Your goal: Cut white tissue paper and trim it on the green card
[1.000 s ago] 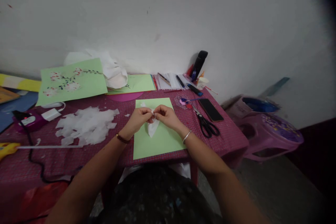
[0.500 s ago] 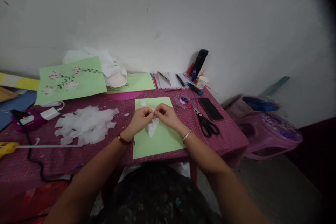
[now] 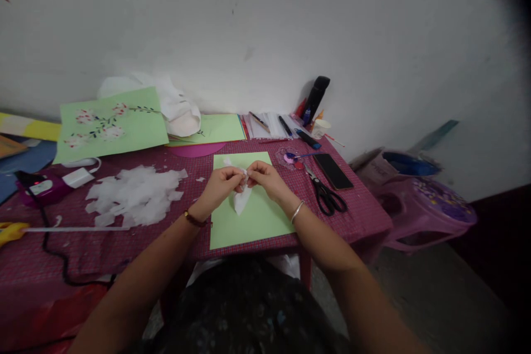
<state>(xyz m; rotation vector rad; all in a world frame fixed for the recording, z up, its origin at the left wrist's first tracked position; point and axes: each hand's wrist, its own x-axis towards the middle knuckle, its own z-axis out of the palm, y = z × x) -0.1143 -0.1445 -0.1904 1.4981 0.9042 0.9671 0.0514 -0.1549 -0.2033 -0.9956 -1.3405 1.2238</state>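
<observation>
Over a light green sheet of paper (image 3: 257, 227), my left hand (image 3: 222, 185) and my right hand (image 3: 267, 178) meet fingertip to fingertip. Both are closed in a pinch on a piece of white tissue paper (image 3: 241, 200), whose pointed lower part hangs below the fingers. The pinched top is mostly hidden by my fingertips. Left of the green sheet lies a loose heap of white tissue pieces (image 3: 135, 193). A small white scrap (image 3: 227, 161) rests near the sheet's upper left.
Black-handled scissors (image 3: 326, 196) and a phone (image 3: 333, 171) lie at right, near a paint palette (image 3: 289, 158). A glue gun (image 3: 10, 232) and a purple power strip (image 3: 45, 191) are at left. A painted green sheet (image 3: 112, 124) leans behind. Purple stools (image 3: 423, 210) stand beyond the table's right edge.
My fingers have shifted slightly at the pinched top of the tissue, and a bit more white shows between them. The view has moved a little; the other things stay put.
</observation>
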